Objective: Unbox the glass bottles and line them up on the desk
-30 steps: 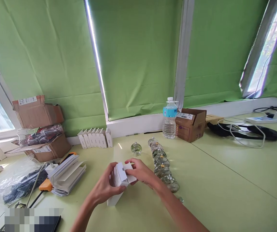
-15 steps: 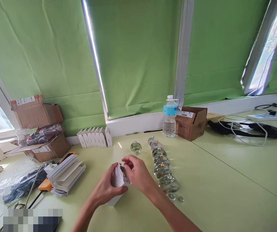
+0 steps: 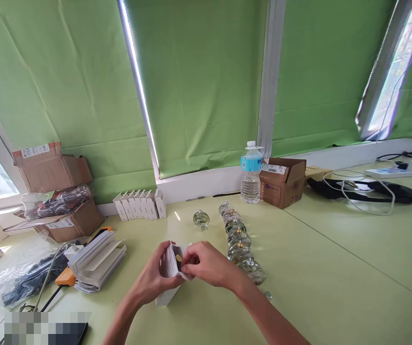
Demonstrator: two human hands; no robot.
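My left hand (image 3: 155,275) is wrapped round a small white box (image 3: 169,262), tilted over the table with its open end toward the right. Inside its mouth shows something dark with a gold-coloured spot. The fingers of my right hand (image 3: 206,263) are curled together at that opening, their tips partly inside; what they pinch is hidden. Beyond the hands stands a round clear glass bottle (image 3: 201,219). To the right, a row of similar glass bottles (image 3: 239,237), some with gold-coloured tops, runs toward me. A small round silvery piece (image 3: 268,294) lies at its near end.
Several slim white boxes (image 3: 139,206) stand against the wall. Folded white papers (image 3: 98,261) lie at left near cardboard boxes (image 3: 72,223) and a plastic bag (image 3: 29,268). A water bottle (image 3: 251,177), a brown carton (image 3: 281,184) and a black strap-like item (image 3: 364,189) are at back right.
My right hand has moved slightly, its fingertips now lower and further into the box's opening. More of the gold-coloured spot shows. My left hand keeps its hold on the box.
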